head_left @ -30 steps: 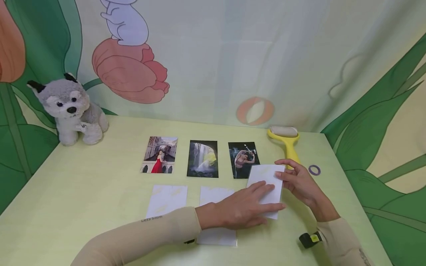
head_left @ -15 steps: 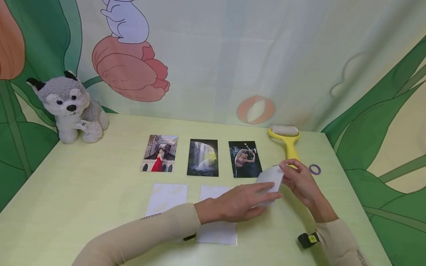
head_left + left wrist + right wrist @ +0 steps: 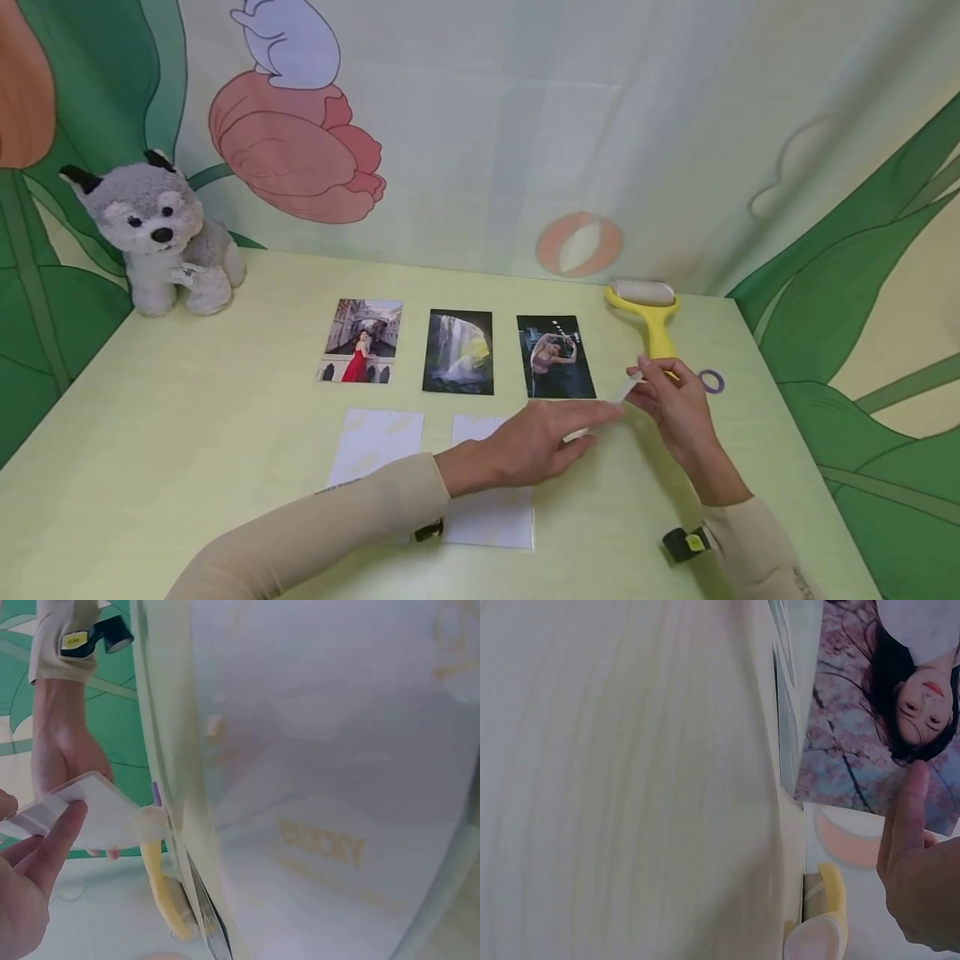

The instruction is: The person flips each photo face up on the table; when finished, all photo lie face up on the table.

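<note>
A photo print (image 3: 628, 388) is held tilted up edge-on between both hands over the right half of the table. My left hand (image 3: 525, 446) pinches its near-left side; the left wrist view shows fingers on both faces of the print (image 3: 109, 814). My right hand (image 3: 678, 412) pinches the far-right edge with thumb and fingers. From the right wrist view, the picture side (image 3: 840, 750) shows a person among pink blossoms, a fingertip of the right hand (image 3: 922, 877) touching it. Two white-backed prints lie face down, the left one (image 3: 382, 433) bare and the right one (image 3: 491, 525) partly under the left forearm.
Behind the hands lie three face-up photos: a red dress (image 3: 360, 342), a waterfall (image 3: 457, 354) and a stretching figure (image 3: 555, 358). A yellow-handled roller (image 3: 648, 312) and a purple ring (image 3: 712, 382) are at the right. A plush husky (image 3: 165, 237) sits at back left.
The print has tipped from showing its white back to standing nearly edge-on. My left hand has moved slightly up, and its fingers no longer lie spread across the white back.
</note>
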A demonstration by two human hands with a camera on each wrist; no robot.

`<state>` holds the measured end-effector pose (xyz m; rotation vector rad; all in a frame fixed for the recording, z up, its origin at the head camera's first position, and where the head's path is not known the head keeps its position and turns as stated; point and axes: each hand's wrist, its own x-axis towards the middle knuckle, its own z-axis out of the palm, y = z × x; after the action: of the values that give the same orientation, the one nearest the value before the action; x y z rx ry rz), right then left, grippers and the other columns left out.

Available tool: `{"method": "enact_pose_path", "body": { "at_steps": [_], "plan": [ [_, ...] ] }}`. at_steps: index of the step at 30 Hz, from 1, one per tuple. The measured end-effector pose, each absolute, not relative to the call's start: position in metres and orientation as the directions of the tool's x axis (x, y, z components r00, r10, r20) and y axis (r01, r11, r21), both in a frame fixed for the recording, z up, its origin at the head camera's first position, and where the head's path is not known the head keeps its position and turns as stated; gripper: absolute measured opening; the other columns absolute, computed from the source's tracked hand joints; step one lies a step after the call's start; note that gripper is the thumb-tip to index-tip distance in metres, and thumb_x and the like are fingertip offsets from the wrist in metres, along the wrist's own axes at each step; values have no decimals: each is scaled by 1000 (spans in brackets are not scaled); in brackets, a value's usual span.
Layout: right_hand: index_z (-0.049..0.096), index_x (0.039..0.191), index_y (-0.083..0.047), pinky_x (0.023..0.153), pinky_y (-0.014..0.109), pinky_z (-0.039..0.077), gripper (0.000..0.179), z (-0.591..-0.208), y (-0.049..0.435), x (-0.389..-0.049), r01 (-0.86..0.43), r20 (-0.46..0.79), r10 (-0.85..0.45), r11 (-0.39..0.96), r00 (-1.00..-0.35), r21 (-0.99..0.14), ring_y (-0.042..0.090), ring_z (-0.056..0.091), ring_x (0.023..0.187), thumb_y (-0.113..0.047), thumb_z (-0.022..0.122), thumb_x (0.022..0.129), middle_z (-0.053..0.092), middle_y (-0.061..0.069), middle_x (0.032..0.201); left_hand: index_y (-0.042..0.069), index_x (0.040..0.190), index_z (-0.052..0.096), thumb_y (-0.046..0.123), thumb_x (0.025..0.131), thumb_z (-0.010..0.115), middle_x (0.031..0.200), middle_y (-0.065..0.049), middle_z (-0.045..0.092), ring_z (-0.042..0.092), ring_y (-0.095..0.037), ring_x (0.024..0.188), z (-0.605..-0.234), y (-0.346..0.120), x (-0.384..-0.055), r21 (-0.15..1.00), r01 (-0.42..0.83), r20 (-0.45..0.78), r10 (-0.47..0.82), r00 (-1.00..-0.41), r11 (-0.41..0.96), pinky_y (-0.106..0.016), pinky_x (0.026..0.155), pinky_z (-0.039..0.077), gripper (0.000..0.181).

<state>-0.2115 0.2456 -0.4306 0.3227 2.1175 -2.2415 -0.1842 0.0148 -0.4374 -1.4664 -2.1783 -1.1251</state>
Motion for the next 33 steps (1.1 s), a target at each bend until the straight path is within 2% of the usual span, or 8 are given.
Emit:
{"method": "enact_pose_path", "body": {
  "at_steps": [7, 13, 17, 20, 22, 26, 31, 33],
  "plan": [
    [57, 106, -9, 75, 20, 58, 28, -433, 238, -212, 77, -98, 243, -94, -965, -993, 8, 66, 79, -29, 70, 93, 61, 0, 95, 6, 140, 58, 0, 94, 63, 130, -13, 67, 72, -21, 106, -434, 11, -185, 638, 753, 562, 570, -599, 162, -11, 78, 50, 47],
    [59, 100, -7, 65, 20, 57, 19, -433, 229, -213, -12, -19, 367, -81, -930, -997, 10, 63, 70, -16, 72, 91, 57, 2, 91, 6, 139, 58, 0, 96, 60, 132, -16, 65, 76, -24, 91, -431, 10, -184, 758, 628, 491, 479, -728, 177, -13, 74, 54, 44],
    [59, 100, -7, 62, 19, 55, 19, -433, 224, -214, -71, 45, 401, -50, -915, -996, 8, 62, 68, -9, 74, 89, 54, 3, 92, 7, 138, 60, 0, 95, 60, 127, -18, 68, 76, -25, 80, -428, 8, -183, 822, 538, 429, 420, -800, 187, -12, 58, 50, 43],
    [59, 102, -8, 63, 17, 54, 23, -433, 221, -214, -73, 69, 413, 6, -908, -997, 7, 59, 68, -11, 76, 88, 53, 3, 95, 7, 137, 62, -1, 95, 61, 122, -20, 70, 76, -24, 72, -428, 7, -184, 860, 480, 385, 396, -833, 173, -14, 46, 40, 43],
    [58, 103, -8, 62, 16, 53, 26, -433, 220, -214, -74, 80, 415, 32, -906, -997, 6, 57, 68, -12, 77, 87, 52, 3, 97, 7, 136, 62, -1, 95, 61, 125, -19, 69, 75, -25, 71, -430, 6, -185, 883, 445, 362, 386, -849, 151, -15, 43, 37, 43],
    [59, 104, -7, 59, 16, 51, 26, -433, 218, -214, -76, 97, 419, 67, -903, -995, 6, 54, 65, -12, 78, 86, 51, 3, 96, 8, 137, 62, -2, 94, 62, 129, -16, 67, 73, -26, 63, -435, 4, -187, 914, 393, 335, 356, -872, 103, -19, 43, 45, 43],
    [62, 103, -11, 60, 14, 50, 23, -433, 216, -214, -55, 109, 434, 135, -894, -989, 7, 53, 69, -15, 78, 87, 55, 0, 95, 11, 134, 64, -4, 93, 63, 119, -22, 71, 68, -31, 52, -440, 3, -190, 932, 358, 325, 302, -896, 58, -24, 46, 51, 44],
    [63, 107, -9, 61, 14, 50, 24, -432, 216, -214, -53, 115, 429, 155, -896, -986, 8, 53, 72, -16, 77, 88, 56, -1, 95, 10, 134, 64, -5, 93, 62, 121, -23, 69, 68, -32, 52, -441, 2, -191, 936, 350, 322, 288, -902, 46, -29, 47, 53, 43]
  ]
}}
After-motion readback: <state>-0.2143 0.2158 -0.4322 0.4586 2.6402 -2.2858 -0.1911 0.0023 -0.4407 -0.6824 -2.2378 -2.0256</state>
